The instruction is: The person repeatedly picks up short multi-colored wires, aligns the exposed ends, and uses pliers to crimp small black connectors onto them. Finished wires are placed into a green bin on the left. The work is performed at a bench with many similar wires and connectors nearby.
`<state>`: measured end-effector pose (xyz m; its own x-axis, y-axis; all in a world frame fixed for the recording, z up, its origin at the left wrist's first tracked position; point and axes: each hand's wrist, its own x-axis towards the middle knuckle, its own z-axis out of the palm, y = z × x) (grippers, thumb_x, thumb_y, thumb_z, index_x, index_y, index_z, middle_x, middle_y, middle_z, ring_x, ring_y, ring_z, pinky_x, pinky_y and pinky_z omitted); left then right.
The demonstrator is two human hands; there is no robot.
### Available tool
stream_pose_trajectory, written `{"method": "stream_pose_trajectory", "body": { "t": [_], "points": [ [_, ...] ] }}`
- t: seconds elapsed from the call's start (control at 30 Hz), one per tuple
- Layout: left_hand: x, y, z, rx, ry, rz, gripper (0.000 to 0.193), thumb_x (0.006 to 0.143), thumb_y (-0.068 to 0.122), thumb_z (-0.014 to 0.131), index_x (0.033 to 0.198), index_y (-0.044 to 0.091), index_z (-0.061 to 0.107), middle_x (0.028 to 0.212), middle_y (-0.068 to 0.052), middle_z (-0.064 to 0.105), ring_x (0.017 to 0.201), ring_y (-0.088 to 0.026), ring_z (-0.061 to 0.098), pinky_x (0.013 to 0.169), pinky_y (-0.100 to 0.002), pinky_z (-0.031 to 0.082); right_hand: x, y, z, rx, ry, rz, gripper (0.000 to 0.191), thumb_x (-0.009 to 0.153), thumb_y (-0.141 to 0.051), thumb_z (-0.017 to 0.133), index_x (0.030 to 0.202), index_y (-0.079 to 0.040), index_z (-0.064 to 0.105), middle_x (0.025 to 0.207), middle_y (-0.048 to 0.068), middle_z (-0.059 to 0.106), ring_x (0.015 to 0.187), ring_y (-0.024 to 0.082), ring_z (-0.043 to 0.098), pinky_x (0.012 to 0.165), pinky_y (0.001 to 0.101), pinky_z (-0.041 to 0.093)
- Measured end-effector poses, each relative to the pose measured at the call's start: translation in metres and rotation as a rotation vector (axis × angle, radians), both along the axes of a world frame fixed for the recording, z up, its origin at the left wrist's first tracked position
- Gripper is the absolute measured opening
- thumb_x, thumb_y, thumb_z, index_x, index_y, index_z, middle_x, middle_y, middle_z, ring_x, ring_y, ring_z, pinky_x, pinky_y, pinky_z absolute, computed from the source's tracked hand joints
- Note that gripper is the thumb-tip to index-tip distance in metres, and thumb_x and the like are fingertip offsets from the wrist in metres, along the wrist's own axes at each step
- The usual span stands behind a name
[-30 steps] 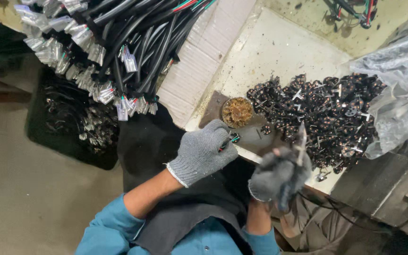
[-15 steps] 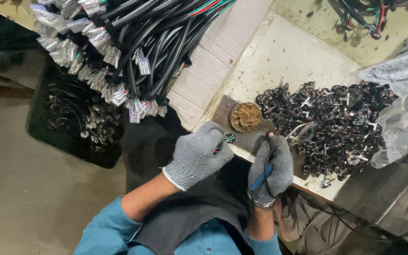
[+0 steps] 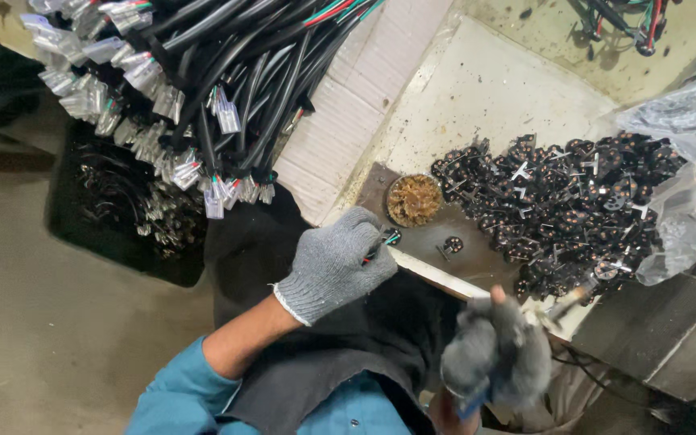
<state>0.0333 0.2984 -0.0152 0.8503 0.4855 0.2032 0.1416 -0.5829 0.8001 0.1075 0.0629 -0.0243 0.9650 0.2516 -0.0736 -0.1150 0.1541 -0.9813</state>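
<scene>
The left hand [image 3: 336,262], in a grey knit glove, is clenched around the end of a thin cable [image 3: 386,238], its red and green wires pinched at the fingertips so the tip sticks out just beside the small round tin [image 3: 414,200] of brownish paste. The right hand [image 3: 497,354], also gloved and blurred, is closed on a blue-handled tool [image 3: 472,400] whose metal tip [image 3: 569,300] points toward the heap of small black parts [image 3: 561,205] lying just past the tin on the table [image 3: 493,89]. One loose part [image 3: 453,244] sits apart, near the tin. A bundle of black cables [image 3: 227,89] with white plugs hangs well to the tin's left, above a dark crate [image 3: 126,213] on the floor.
</scene>
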Motion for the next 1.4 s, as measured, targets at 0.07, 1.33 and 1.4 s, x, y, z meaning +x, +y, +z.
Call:
{"method": "stream_pose_trajectory", "body": {
  "t": [0.07,1.33,1.4],
  "points": [
    [0.001,-0.002,0.001,0.014,0.004,0.020,0.022,0.080,0.020,0.079,0.082,0.011,0.059,0.091,-0.006,0.064,0.069,-0.029,0.066,0.058,-0.039,0.053,-0.003,-0.013,-0.001,-0.495,-0.339,0.048,0.020,0.116,-0.019,0.062,0.105,-0.003,0.056,0.101,0.006,0.061,0.090,0.016,0.059,0.085,0.0253,0.052],
    [-0.021,-0.012,0.015,-0.201,-0.045,-0.275,0.021,0.094,0.017,0.074,0.110,0.009,0.064,0.119,-0.015,0.064,0.100,-0.036,0.070,0.078,-0.042,0.057,-0.034,0.025,-0.022,-0.278,-0.220,0.269,0.073,0.092,0.000,0.076,0.151,-0.003,0.033,0.129,0.020,0.069,0.118,0.023,0.068,0.107,0.0368,0.052],
    [-0.021,-0.013,0.018,-0.266,-0.047,-0.270,0.021,0.094,0.015,0.074,0.111,0.008,0.064,0.119,-0.015,0.064,0.103,-0.036,0.069,0.081,-0.042,0.058,-0.035,0.026,-0.024,-0.412,-0.280,0.270,0.073,0.090,-0.003,0.079,0.149,-0.002,0.037,0.131,0.020,0.066,0.122,0.025,0.066,0.110,0.0376,0.051]
  ]
}}
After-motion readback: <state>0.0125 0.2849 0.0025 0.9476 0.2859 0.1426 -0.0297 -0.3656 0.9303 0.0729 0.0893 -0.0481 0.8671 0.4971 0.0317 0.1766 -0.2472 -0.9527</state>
